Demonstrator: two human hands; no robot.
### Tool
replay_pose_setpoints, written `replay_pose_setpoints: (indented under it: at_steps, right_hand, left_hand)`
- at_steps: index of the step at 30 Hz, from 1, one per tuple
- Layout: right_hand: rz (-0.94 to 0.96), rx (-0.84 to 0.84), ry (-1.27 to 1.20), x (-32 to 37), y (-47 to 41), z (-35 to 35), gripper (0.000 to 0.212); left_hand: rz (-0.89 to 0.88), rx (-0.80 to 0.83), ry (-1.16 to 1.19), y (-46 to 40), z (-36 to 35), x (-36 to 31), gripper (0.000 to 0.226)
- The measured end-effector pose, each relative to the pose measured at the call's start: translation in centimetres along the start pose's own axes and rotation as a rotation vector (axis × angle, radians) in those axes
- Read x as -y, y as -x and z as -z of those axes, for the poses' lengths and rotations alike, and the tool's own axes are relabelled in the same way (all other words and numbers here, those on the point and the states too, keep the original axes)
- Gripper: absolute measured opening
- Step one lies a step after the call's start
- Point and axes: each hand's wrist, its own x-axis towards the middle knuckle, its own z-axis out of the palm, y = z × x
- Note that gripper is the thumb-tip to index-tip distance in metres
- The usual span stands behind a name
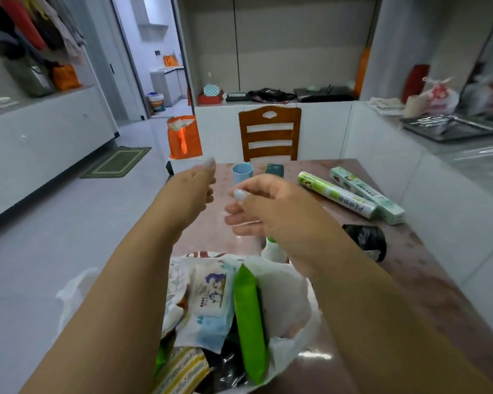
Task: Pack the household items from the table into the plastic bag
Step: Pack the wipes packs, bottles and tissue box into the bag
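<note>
The white plastic bag (292, 305) lies open at the table's near edge. Inside it are a green packet (249, 322), a wipes pack (208, 297) and other packets. Both my arms reach over the bag. My left hand (194, 186) hovers empty above the table, fingers loosely curled. My right hand (264, 209) hovers beside it, fingers apart, holding nothing. Beyond the hands stand a blue cup (241, 172) and a dark green box (274, 169). To the right lie a cling-film roll (336, 194), a long green box (367, 194) and a black bag roll (366, 240). A white bottle with a green cap (271, 248) shows under my right wrist.
The pinkish table (410, 265) has its left edge near my left arm, with floor beyond. A wooden chair (269, 135) stands at the far side. An orange bag (184, 137) sits on the floor. A white counter (453, 155) with trays runs along the right.
</note>
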Motion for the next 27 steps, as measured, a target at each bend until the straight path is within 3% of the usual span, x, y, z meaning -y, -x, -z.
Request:
replay_pose_setpoints:
  at_steps: [5, 8, 10, 12, 15, 20, 23, 27]
  right_hand:
    - [-0.144, -0.225, -0.051, -2.5, -3.9, 7.5, 0.01]
    - [-0.265, -0.38, 0.008, -6.7, -6.7, 12.5, 0.009]
    - [-0.358, -0.484, 0.175, -10.3, -8.4, 15.6, 0.018]
    - [-0.468, -0.531, 0.51, -13.3, -9.5, 17.9, 0.021]
    - [-0.621, -0.4, 0.853, -16.7, -10.3, 19.5, 0.052]
    - [-0.762, -0.066, 1.172, -20.1, -12.2, 20.8, 0.095]
    - [-0.779, 0.016, 1.28, -21.8, -12.3, 21.1, 0.098]
    - [-0.87, -0.031, 1.331, -22.7, -12.1, 21.1, 0.095]
  left_hand:
    - [0.051, 0.091, -0.07, -5.2, -4.3, -3.1, 0.056]
    - [0.047, 0.135, -0.18, -8.1, -6.4, -3.4, 0.067]
    - [0.064, 0.154, -0.218, -9.7, -7.8, -3.0, 0.069]
    - [0.08, 0.161, -0.225, -11.1, -9.4, -2.4, 0.063]
    - [0.121, 0.264, -0.264, -12.4, -11.9, -1.4, 0.055]
    - [0.206, 0.383, -0.389, -15.0, -14.5, 1.9, 0.058]
    - [0.236, 0.459, -0.47, -15.9, -15.5, 3.8, 0.056]
    - [0.152, 0.449, -0.675, -17.0, -16.7, 5.3, 0.057]
